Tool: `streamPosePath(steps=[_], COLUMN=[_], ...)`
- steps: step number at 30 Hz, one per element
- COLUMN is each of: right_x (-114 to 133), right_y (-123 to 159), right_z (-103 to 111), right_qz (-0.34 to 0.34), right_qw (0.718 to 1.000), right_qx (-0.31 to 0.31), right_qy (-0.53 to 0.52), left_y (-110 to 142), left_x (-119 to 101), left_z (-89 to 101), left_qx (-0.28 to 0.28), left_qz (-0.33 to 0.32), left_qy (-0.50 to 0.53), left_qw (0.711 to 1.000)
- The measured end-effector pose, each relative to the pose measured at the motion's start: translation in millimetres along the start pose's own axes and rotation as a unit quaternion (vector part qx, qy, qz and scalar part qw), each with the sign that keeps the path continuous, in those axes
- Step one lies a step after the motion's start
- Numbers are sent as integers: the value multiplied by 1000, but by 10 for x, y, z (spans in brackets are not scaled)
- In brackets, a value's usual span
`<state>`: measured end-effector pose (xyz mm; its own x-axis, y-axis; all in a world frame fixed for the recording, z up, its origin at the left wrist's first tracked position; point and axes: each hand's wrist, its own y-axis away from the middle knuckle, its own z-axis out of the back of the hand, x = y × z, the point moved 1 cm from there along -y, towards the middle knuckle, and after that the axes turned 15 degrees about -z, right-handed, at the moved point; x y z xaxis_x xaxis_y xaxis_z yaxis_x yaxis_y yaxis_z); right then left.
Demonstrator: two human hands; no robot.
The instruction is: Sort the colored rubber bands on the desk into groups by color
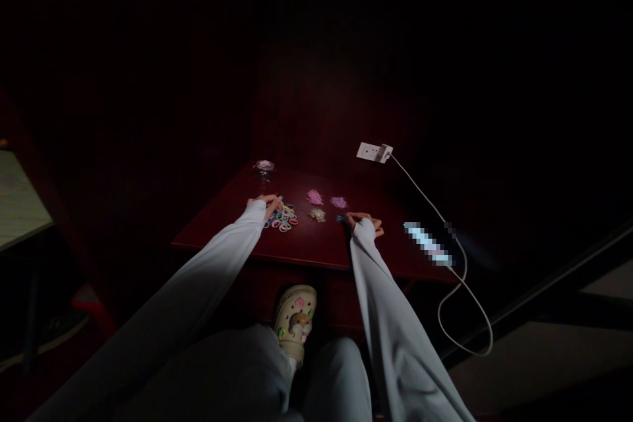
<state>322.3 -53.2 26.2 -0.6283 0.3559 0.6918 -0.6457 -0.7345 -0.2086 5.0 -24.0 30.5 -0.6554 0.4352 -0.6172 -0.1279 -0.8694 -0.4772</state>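
Note:
A mixed heap of coloured hair ties [284,219] lies on the dark red table. My left hand [267,204] reaches over its upper left edge, with the fingers drawn together; what they grip is too small to make out. Farther right, my right hand [366,221] has curled fingers whose tips touch a small teal bunch of bands [341,218]. Whether a band is pinched there cannot be made out. Between the hands are a pink bunch [314,197], a purple bunch [339,202] and a cream bunch [317,215].
A clear jar [264,167] with pinkish contents stands at the table's [301,250] back left. A white charger is plugged into the wall socket [368,151]. Its cable [420,190] runs to a lit, blurred-out phone [428,244] on the right. A decorated clog [295,316] is below the front edge.

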Motion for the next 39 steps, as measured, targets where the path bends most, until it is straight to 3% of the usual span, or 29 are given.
streamPosePath(steps=[8, 18, 26, 37, 39], right_x=[39, 92, 52, 40, 50], right_y=[-3, 6, -28, -12, -5], right_z=[-50, -19, -27, -17, -13], right_qz=[8, -20, -9, -2, -6], right_qw=[999, 997, 999, 1000, 1000], right_qx=[-19, -27, -2, -5, -28], right_qy=[28, 66, 33, 8, -5], left_y=[1, 12, -16, -33, -35], left_x=[54, -9, 36, 84, 81], left_z=[5, 49, 4, -38, -43], left_qx=[-3, 14, 3, -2, 1], left_qz=[-30, -16, -16, -17, -19], left_qy=[5, 7, 3, -9, -3], left_qw=[1000, 1000, 1000, 1000, 1000])
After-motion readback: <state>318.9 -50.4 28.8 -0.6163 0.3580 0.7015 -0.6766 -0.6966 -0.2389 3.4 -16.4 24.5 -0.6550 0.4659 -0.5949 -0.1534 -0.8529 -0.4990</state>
